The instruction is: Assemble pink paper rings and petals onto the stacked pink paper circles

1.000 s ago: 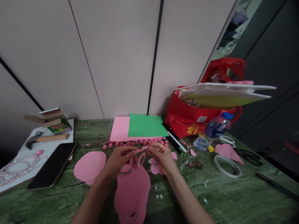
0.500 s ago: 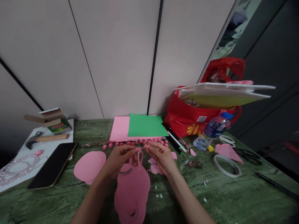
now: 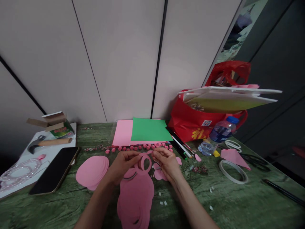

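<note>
A curling pink paper strip [image 3: 146,163] loops between my two hands above a stack of pink paper cutouts [image 3: 137,190]. My left hand [image 3: 125,163] pinches its left side between thumb and fingers. The strip's right end is in the closed fingertips of my right hand [image 3: 166,160]. Pink petal shapes [image 3: 158,173] lie partly hidden beside my right hand. Left of my left forearm rests a pile of round pink paper pieces [image 3: 92,171]. Small rolled pink paper balls [image 3: 135,148] line up just beyond my hands.
Green paper [image 3: 150,128] over pink sheets lies by the wall. At right stand a red bag [image 3: 183,119] and a tilted bottle [image 3: 220,133], with a tape roll [image 3: 233,171] and scissors [image 3: 256,161] nearby. Leftward are a phone [image 3: 54,170], hammer [image 3: 51,142] and opened box [image 3: 58,125].
The paper strip's loop between my hands has become wider and rounder. My right hand has shifted slightly right, away from the left. The camera view has tilted slightly.
</note>
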A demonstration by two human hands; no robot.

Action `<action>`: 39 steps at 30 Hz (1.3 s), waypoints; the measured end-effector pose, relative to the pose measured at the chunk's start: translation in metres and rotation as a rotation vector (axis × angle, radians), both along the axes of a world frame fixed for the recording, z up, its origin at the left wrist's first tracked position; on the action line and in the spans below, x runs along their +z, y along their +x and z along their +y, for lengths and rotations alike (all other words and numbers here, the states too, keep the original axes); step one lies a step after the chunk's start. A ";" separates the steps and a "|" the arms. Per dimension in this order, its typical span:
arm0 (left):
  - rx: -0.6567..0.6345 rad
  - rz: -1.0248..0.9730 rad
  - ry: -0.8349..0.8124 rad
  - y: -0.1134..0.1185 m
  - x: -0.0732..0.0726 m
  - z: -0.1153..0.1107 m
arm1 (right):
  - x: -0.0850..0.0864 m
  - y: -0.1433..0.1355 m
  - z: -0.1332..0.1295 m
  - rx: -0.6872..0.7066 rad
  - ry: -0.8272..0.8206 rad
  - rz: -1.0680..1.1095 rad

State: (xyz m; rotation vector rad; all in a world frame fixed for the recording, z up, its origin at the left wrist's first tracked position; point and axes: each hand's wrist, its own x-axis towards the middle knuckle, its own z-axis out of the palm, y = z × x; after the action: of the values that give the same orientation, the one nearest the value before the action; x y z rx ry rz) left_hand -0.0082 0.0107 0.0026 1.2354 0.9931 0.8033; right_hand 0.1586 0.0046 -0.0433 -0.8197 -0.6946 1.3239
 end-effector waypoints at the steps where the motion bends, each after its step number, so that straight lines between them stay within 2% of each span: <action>1: 0.018 -0.009 -0.009 -0.001 0.000 0.000 | 0.001 0.000 0.000 0.001 -0.009 0.013; 7: 0.057 -0.052 -0.036 -0.004 -0.004 0.004 | 0.004 0.000 -0.001 0.069 0.011 0.019; 22: 0.063 -0.086 -0.050 -0.004 -0.007 0.005 | -0.003 0.001 0.002 0.037 -0.024 0.046; 27: 0.028 -0.081 -0.047 -0.004 -0.006 0.003 | 0.001 -0.001 0.000 0.035 -0.024 0.049; 33: -0.085 -0.028 0.042 0.000 -0.003 0.000 | 0.004 -0.002 -0.002 0.005 -0.031 0.039; 39: -0.094 -0.032 0.041 0.001 -0.003 0.001 | 0.002 -0.001 -0.001 -0.007 -0.017 0.019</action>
State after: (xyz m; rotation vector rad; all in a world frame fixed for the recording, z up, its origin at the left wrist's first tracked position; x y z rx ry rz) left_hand -0.0071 0.0116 0.0001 1.2909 0.8897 0.7707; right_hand 0.1574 0.0039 -0.0413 -0.8216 -0.6657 1.3312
